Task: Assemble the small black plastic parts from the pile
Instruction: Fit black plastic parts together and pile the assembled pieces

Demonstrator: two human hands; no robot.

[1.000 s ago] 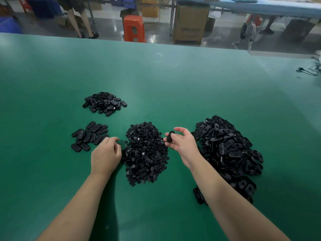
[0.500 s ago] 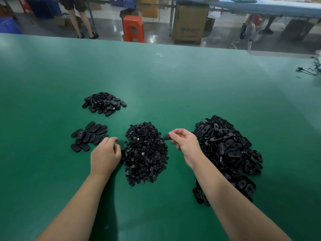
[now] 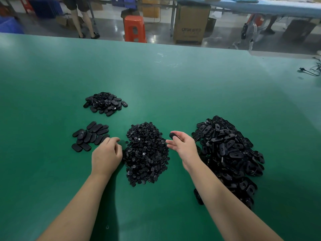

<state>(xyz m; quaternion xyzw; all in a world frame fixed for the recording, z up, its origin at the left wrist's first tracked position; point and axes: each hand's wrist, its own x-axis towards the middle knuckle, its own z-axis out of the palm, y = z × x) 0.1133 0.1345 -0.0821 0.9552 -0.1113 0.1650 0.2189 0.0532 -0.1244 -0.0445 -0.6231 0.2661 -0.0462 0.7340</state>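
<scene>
L hand (image 3: 106,154) knuckles up, fingers curled, R hand (image 3: 184,145) raised, fingers pinching, both forearms extended

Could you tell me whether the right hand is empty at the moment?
No, the right hand pinches a small black oval part at its fingertips, between the middle pile and the large pile.

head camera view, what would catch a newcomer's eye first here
Probably the black plastic parts heaped on the green table: a big pile of oval shells at right and a mound of small round pieces in the middle. Next, the two bare hands either side of that mound, the right hand pinching one black part, the left hand curled at its edge. Two smaller heaps lie at left.
</scene>
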